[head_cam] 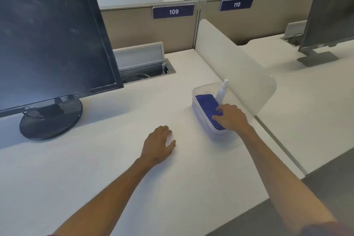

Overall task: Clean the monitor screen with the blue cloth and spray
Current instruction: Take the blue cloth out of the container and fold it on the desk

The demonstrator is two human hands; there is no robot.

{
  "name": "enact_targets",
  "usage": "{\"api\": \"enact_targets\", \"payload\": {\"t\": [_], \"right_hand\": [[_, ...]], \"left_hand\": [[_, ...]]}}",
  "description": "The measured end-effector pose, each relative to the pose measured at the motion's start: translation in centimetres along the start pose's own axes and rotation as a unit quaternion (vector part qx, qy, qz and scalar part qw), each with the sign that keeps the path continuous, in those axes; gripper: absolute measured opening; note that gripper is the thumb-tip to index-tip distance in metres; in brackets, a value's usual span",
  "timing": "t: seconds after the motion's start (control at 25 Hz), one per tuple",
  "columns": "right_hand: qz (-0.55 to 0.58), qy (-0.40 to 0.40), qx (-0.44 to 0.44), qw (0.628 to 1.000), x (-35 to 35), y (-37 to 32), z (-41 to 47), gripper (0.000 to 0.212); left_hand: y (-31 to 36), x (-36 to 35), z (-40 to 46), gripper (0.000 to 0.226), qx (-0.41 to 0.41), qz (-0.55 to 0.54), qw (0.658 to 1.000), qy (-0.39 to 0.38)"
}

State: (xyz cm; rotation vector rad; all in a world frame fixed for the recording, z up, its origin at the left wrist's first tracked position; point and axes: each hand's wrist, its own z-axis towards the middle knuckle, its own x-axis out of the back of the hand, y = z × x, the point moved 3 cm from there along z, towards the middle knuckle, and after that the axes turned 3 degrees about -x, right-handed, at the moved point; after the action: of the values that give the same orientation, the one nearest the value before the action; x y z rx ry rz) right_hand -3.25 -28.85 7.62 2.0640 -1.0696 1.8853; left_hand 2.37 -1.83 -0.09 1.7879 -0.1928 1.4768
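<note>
At the right side of the white counter (107,159), just beside the frosted divider panel (235,59), stands a clear plastic tray (193,99) holding the blue cloth (206,103) and a small white spray bottle (222,92). The bottle stands upright at the tray's far end, against the divider side; the cloth lies folded along the tray floor.

The right hand (232,117) is down in the near end of the tray, its fingers curled onto the cloth. Whether the grip is already clamped on the fabric or only resting on it cannot be told, since the fingertips are sunk in the folds. The left hand (159,145) lies on the bare counter, well apart from the tray, fingers loosely apart and holding nothing.

The Acer monitor (53,34) stands on its round base at the left of the counter, well apart from the tray; its dark screen shows faint smears and dust.

By the look of it the task is at its very start: the supplies are being fetched and nothing has reached the screen. The next move calls for pinching the cloth firmly and lifting it clear of the tray wall without knocking the bottle over. The idle left hand seems well placed to reach across for the spray bottle, so that both come to the monitor together.
</note>
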Motion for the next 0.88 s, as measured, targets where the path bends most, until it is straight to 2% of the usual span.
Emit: {"api": "enact_targets", "payload": {"t": [0.12,0.32,0.44,0.6,0.68,0.76,0.88], "right_hand": [[-0.076,-0.055,-0.023,0.995,-0.2,0.7,1.3,0.048],[-0.042,-0.064,-0.043,0.996,-0.9,1.3,2.5,0.056],[0.033,-0.038,-0.044,0.998,-1.2,1.9,2.5,0.056],[0.126,0.019,-0.013,0.992,-0.4,0.9,1.9,0.043],[0.163,0.087,0.039,0.982,2.1,-2.6,-0.6,0.038],[0.188,0.120,0.065,0.973,3.8,-3.6,-0.9,0.034],[0.201,0.138,0.097,0.965,5.0,-4.7,-2.5,0.031]], "left_hand": [[0.0,-0.5,0.4,0.053,0.010,0.008,1.000,0.016],[-0.1,-0.6,0.4,0.052,0.013,0.019,0.999,0.032],[0.3,-0.7,0.1,0.062,0.014,0.018,1.000,0.022],[-0.1,-0.6,0.7,0.052,0.025,0.010,1.000,-0.015],[-0.9,2.2,-0.7,0.054,0.009,0.017,1.000,0.011],[-0.9,2.0,-0.2,0.054,0.007,0.011,1.000,0.002],[-0.5,1.5,-1.1,0.047,0.011,-0.003,1.000,-0.004]]}}
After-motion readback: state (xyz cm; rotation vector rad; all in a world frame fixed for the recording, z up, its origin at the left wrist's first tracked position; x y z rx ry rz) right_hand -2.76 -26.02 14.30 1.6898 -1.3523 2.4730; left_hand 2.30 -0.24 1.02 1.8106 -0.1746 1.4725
